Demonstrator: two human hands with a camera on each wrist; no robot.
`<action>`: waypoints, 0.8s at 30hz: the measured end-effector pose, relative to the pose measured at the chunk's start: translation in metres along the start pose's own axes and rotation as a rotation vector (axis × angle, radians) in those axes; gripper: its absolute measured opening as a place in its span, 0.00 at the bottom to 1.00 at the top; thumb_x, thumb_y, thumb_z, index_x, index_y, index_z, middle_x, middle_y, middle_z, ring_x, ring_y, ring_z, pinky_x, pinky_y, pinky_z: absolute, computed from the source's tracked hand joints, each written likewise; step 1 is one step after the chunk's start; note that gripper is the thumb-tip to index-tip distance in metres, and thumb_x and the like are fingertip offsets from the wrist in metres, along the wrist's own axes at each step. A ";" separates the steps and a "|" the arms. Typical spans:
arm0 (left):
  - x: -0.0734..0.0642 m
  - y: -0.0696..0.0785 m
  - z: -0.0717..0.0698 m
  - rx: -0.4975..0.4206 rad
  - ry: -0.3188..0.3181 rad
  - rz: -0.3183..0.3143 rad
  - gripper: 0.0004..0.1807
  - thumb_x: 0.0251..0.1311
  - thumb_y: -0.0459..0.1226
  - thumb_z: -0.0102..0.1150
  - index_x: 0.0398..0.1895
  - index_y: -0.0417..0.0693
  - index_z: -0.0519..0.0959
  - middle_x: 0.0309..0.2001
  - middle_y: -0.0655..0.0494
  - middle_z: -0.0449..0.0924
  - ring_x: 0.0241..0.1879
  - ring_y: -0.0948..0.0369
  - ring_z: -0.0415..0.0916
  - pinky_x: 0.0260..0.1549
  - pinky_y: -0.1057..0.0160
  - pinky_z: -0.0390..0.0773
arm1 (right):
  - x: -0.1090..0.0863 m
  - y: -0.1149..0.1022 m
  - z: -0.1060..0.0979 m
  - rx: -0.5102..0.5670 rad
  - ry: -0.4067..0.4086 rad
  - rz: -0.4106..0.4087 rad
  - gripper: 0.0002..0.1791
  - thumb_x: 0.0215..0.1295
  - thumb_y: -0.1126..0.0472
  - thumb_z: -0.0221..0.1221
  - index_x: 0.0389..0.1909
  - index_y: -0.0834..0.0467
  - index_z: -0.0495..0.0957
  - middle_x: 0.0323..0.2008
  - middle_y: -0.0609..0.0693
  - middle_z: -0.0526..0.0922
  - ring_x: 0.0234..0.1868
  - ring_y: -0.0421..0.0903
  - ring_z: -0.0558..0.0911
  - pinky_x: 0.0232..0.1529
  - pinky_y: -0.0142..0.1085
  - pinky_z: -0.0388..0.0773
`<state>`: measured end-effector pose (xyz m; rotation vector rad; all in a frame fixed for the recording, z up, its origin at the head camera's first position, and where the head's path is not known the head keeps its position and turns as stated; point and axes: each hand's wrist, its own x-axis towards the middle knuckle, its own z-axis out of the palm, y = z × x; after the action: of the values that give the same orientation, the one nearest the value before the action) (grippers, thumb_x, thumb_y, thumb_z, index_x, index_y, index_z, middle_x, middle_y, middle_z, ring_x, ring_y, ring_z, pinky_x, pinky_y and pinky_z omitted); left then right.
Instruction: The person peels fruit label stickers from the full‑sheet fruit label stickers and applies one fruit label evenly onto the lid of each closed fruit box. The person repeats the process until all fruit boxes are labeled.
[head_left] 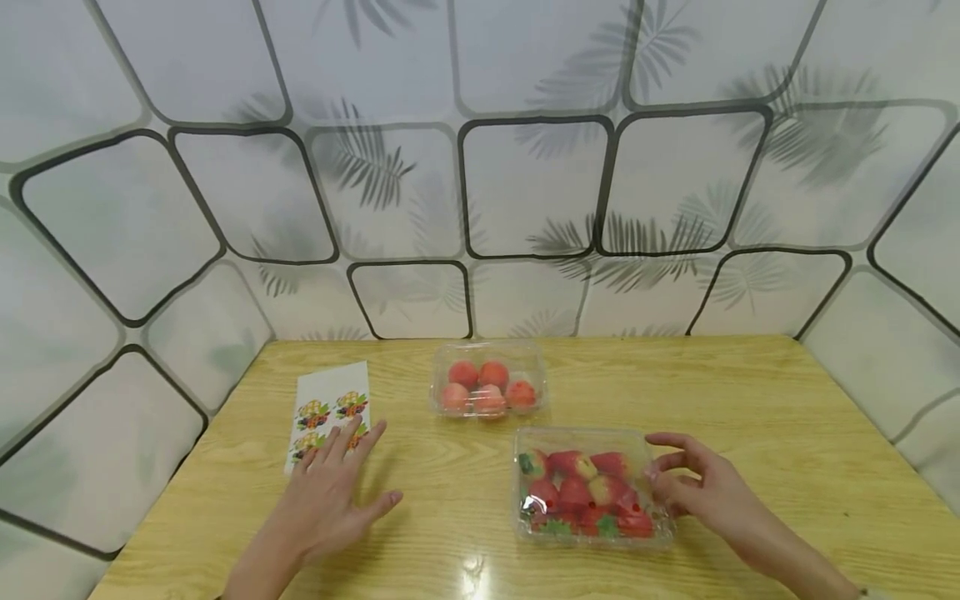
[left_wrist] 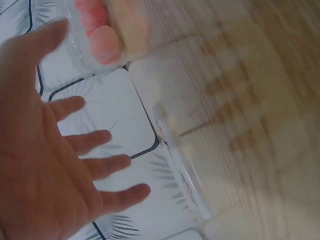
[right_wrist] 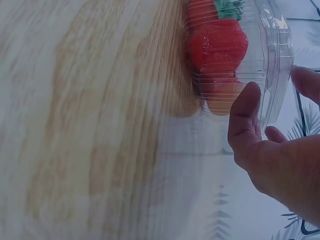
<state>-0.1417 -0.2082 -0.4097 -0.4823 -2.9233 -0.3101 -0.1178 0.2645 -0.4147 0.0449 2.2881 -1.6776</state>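
A clear plastic box [head_left: 592, 533] of red strawberries [head_left: 576, 492] sits with its lid closed on the near right part of the table. My right hand [head_left: 701, 483] holds the box's right edge, with curled fingers and the thumb at its rim. In the right wrist view, the thumb [right_wrist: 245, 115] is against the box's side and a finger reaches the lid's edge. My left hand [head_left: 322, 500] is spread with nothing in it, in front of a white sheet [head_left: 330, 379] with printed fruit pictures. Its fingertips cover the sheet's lower part in the head view.
Behind the strawberries stands a second clear plastic box [head_left: 525, 358] with several round, pinkish-red fruits [head_left: 491, 373], perhaps peaches. The wooden table [head_left: 712, 383] is bounded at the back and sides by patterned white walls [head_left: 540, 192].
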 end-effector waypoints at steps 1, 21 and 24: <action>0.001 -0.002 0.000 -0.003 -0.011 -0.019 0.43 0.63 0.60 0.63 0.77 0.52 0.65 0.75 0.38 0.65 0.68 0.32 0.69 0.52 0.27 0.74 | 0.000 -0.001 0.000 -0.002 -0.005 0.001 0.37 0.75 0.56 0.59 0.77 0.63 0.54 0.52 0.57 0.75 0.40 0.44 0.83 0.39 0.40 0.84; 0.033 -0.071 -0.014 -0.321 -0.156 -0.613 0.50 0.71 0.59 0.50 0.76 0.24 0.52 0.69 0.17 0.57 0.64 0.25 0.63 0.54 0.29 0.72 | 0.002 -0.002 -0.003 0.013 -0.043 0.029 0.39 0.74 0.54 0.60 0.77 0.63 0.53 0.55 0.58 0.74 0.43 0.45 0.84 0.42 0.41 0.84; 0.037 -0.075 -0.013 -0.316 -0.193 -0.626 0.54 0.70 0.62 0.47 0.74 0.19 0.50 0.68 0.14 0.55 0.64 0.23 0.61 0.55 0.28 0.71 | 0.002 -0.002 -0.003 0.015 -0.041 0.031 0.39 0.74 0.54 0.60 0.77 0.63 0.53 0.55 0.59 0.74 0.43 0.45 0.84 0.42 0.41 0.84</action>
<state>-0.1995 -0.2697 -0.4031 0.4167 -3.1487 -0.8504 -0.1202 0.2662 -0.4125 0.0483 2.2342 -1.6651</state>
